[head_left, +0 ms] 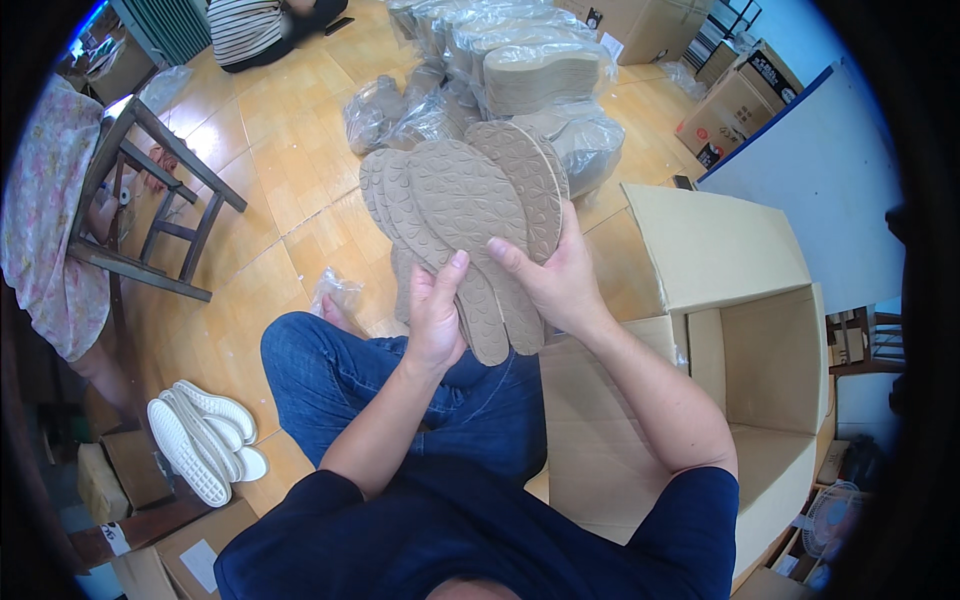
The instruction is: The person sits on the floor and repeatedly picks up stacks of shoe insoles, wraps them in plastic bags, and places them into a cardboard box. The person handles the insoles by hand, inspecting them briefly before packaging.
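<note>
Several tan shoe soles (pixel 465 195) with an embossed pattern are spread like a fan between my two hands, above my crossed legs. My left hand (pixel 437 315) grips the narrower lower part of the left soles, its thumb on the top one. With its thumb across the front, my right hand (pixel 563 280) is closed around the right edge of the bunch, where another patterned sole (pixel 520 165) leans outward. The fingers behind the soles are hidden. Part of a further tan sole (pixel 403 285) shows below and behind the bunch, left of my left hand.
Plastic-wrapped bundles of soles (pixel 540 75) lie ahead on the tiled floor. An open cardboard box (pixel 770 370) stands close on my right. At left are white soles (pixel 200 440), a tipped wooden stool (pixel 150 200) and a person in floral cloth (pixel 50 200); another person in stripes (pixel 245 30) sits farther off.
</note>
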`<state>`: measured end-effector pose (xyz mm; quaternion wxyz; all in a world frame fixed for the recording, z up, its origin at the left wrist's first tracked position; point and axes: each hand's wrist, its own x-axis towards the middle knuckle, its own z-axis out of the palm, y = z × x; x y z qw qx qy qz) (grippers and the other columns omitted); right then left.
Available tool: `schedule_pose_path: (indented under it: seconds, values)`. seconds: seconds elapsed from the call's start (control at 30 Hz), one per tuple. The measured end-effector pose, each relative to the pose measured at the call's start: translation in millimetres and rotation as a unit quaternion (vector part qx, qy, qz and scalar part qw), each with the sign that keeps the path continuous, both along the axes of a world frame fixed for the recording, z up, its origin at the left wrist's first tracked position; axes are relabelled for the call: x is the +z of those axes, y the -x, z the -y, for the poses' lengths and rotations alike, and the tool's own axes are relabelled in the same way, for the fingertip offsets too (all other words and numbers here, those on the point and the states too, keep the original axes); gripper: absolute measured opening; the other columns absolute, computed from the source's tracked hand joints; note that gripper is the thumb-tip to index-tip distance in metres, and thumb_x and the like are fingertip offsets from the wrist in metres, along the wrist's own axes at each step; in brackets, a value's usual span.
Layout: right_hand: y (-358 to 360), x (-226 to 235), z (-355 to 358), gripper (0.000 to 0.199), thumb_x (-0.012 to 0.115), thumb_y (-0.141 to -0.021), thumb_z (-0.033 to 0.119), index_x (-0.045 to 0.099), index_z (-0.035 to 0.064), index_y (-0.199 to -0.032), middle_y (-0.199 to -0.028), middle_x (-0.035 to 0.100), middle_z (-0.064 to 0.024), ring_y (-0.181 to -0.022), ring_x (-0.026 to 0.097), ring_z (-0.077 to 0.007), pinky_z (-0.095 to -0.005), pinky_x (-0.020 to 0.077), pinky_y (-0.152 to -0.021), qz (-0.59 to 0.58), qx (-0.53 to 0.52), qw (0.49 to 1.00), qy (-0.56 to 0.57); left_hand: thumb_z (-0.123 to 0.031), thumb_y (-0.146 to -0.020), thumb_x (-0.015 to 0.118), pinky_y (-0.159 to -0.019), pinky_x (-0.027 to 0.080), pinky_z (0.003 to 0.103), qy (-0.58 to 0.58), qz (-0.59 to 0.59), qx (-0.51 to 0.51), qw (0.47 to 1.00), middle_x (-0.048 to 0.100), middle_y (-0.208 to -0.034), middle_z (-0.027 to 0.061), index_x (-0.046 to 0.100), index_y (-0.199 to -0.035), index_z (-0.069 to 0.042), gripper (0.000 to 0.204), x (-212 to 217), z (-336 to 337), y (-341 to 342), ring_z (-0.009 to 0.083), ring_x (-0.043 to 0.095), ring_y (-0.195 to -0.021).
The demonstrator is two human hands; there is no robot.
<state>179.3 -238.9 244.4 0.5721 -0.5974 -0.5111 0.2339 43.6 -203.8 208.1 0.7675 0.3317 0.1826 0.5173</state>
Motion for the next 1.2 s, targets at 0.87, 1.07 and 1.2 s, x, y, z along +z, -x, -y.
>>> schedule_pose_path:
  seconds: [0.87,1.07,1.2]
  values:
    - [1,6,1,0.057,0.071,-0.088,0.016,0.041,-0.0027,-0.132,-0.126,0.054,-0.0144,-0.115,0.054,-0.0195,-0.0347,0.0450,-0.097,-0.109,0.073,0.991,0.000,-0.005,-0.096,0.053,-0.103,0.042,0.033,0.016,0.025,0.004,1.000,0.054,-0.131,0.0107,0.042,-0.134,-0.003,0.040,6,-5,5,0.0176,0.053,-0.119]
    - [-2,4,0,0.054,0.074,-0.085,0.022,0.048,-0.0029,-0.126,-0.118,0.052,-0.0159,-0.107,0.056,-0.0218,-0.0362,0.0461,-0.094,-0.045,0.041,0.998,0.011,-0.010,-0.097,0.054,-0.099,0.046,0.035,-0.024,-0.042,0.031,0.998,0.055,-0.129,0.0111,0.042,-0.134,-0.005,0.040,4,-7,2,0.0199,0.055,-0.117]
    - [-9,2,-5,0.049,0.071,-0.085,0.020,0.050,-0.0022,-0.124,-0.118,0.050,-0.0168,-0.107,0.057,-0.0229,-0.0369,0.0451,-0.094,-0.090,-0.014,0.996,-0.008,-0.026,-0.102,0.042,-0.097,0.048,0.038,0.054,0.004,-0.031,0.998,0.054,-0.130,0.0130,0.041,-0.136,-0.004,0.040,5,-9,9,0.0252,0.056,-0.116]
